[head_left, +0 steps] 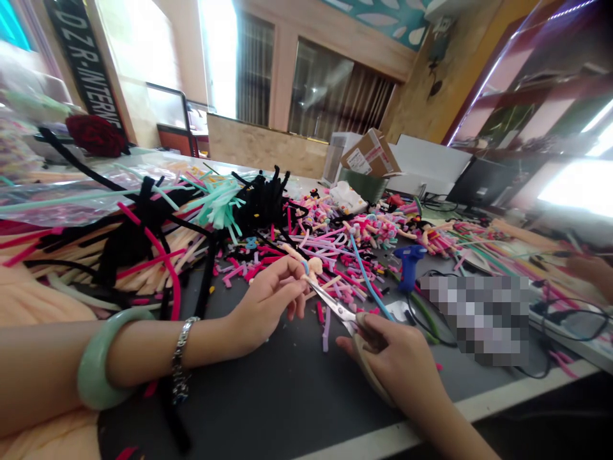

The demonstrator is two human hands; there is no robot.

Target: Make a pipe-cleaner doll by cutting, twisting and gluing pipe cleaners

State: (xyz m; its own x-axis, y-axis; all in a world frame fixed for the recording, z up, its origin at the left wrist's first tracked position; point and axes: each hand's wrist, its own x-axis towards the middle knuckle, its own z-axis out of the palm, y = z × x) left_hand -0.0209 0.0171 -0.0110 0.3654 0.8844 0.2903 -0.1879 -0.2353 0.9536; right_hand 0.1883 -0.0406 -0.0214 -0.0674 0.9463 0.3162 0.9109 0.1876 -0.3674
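Note:
My left hand pinches a small figure made of cream fuzzy pipe cleaner, with a bit of blue on it. In my right hand is a pair of scissors, its fingers in the handle loops. The blade tips point left and meet the figure at my left fingertips; whether they touch it I cannot tell. Cut pink and lilac pipe cleaner pieces lie behind and below the hands. A blue pipe cleaner stretches just beyond the scissors.
A blue glue gun stands right of the pile, its cord trailing. Black and mint pipe cleaner bundles lie at the back left. A cardboard box sits behind. At the far right shows another person's hand.

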